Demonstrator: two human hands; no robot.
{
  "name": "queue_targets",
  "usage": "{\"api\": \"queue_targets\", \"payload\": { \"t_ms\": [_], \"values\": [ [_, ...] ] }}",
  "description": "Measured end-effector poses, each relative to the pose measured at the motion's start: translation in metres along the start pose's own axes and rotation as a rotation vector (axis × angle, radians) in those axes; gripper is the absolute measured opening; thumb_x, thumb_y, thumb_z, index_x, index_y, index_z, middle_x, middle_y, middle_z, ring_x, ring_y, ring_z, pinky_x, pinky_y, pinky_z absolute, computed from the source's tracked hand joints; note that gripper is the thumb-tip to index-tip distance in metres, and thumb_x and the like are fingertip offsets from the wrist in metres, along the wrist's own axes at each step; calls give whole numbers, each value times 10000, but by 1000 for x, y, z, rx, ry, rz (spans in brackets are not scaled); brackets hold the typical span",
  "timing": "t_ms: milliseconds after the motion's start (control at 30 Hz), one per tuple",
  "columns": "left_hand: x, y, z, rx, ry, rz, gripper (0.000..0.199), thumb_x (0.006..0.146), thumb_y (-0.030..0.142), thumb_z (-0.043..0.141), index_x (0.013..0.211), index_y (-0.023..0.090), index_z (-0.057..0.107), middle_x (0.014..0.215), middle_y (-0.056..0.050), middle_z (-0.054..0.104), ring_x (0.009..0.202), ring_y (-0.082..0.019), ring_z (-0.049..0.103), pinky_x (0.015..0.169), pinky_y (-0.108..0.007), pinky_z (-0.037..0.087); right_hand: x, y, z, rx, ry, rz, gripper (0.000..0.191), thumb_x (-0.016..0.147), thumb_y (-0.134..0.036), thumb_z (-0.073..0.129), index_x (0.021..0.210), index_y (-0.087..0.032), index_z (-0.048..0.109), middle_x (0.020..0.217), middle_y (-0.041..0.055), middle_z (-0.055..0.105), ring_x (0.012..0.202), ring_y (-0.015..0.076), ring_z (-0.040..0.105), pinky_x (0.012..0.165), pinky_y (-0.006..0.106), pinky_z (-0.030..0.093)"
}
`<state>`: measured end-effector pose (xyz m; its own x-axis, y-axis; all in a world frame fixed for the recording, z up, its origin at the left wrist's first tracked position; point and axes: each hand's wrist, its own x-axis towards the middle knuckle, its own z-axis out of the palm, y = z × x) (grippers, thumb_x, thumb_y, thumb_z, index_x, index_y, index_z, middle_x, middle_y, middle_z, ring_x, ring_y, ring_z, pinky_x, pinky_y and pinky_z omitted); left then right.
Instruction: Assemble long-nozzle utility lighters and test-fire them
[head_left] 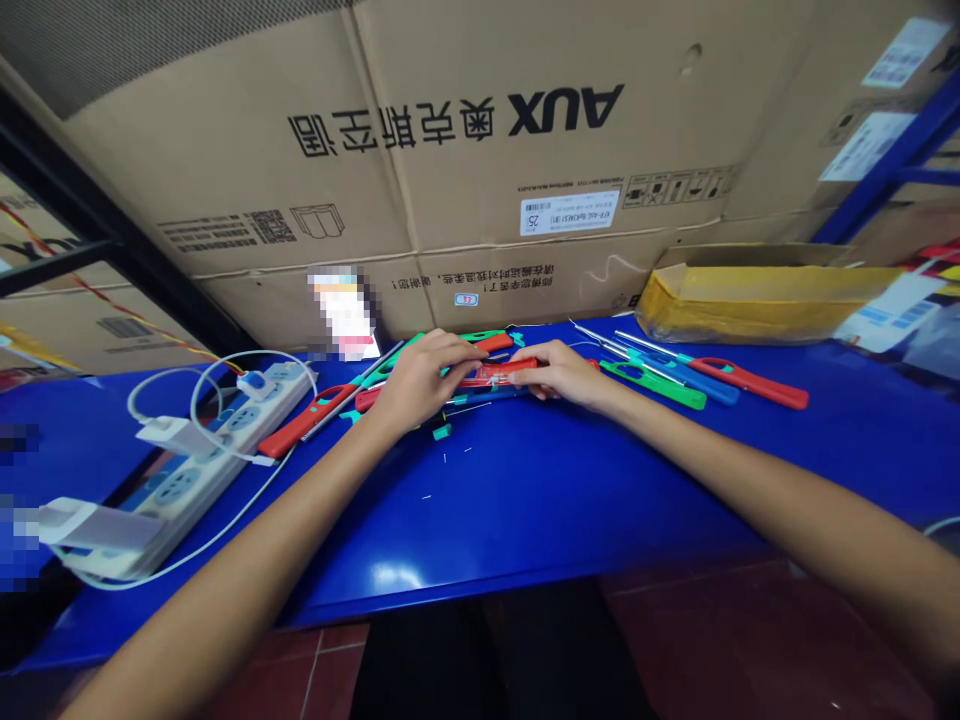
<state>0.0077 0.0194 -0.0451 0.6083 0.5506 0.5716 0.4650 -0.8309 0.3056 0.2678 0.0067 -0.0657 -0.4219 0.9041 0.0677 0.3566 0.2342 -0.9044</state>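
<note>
Both hands meet over a pile of long-nosed lighters at the middle of the blue table. My right hand (564, 374) pinches a red lighter casing (501, 374) that lies level between the hands. My left hand (431, 378) is bent over the casing's left part, fingers curled; what its fingertips hold is too small to make out. Red and green lighter parts lie under and behind the hands. A small green piece (442, 432) rests just in front of my left hand. To the right, a green lighter (660, 385) and a red lighter (757, 382) lie with metal rods pointing back left.
A white power strip (225, 440) with plugs and looping cables lies at the left. A lit phone (345, 312) leans against the large cardboard (465, 60) behind the table. A yellow-taped box (765, 300) stands at the back right. Thin slivers are scattered near the front.
</note>
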Motion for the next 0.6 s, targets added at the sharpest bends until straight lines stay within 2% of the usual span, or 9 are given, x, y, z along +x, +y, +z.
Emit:
{"api": "queue_targets", "payload": {
  "t_ms": [300,433,600],
  "values": [
    [-3,8,4,106,147,144,129,1043,208,619,1087,220,739,1142,-82,759,1056,-234,684,938,-412,555,-1,0,-1,8,43,-66,240,871,-423,718,967,-210,777,561,-42,596,518,143,507,575,310,353],
    [-4,10,9,184,130,191,110,1038,190,615,1072,195,720,1121,-99,756,1029,-243,683,900,-417,555,-2,-1,2,-25,50,-85,280,886,-475,737,940,-202,770,573,-37,595,536,147,515,594,313,353],
    [-6,10,4,237,129,145,114,1031,198,616,1092,206,712,1092,-77,773,1004,-238,707,859,-394,545,-3,-4,1,-113,84,-97,291,912,-453,711,998,-187,788,593,-25,612,566,159,533,626,322,356]
  ]
}}
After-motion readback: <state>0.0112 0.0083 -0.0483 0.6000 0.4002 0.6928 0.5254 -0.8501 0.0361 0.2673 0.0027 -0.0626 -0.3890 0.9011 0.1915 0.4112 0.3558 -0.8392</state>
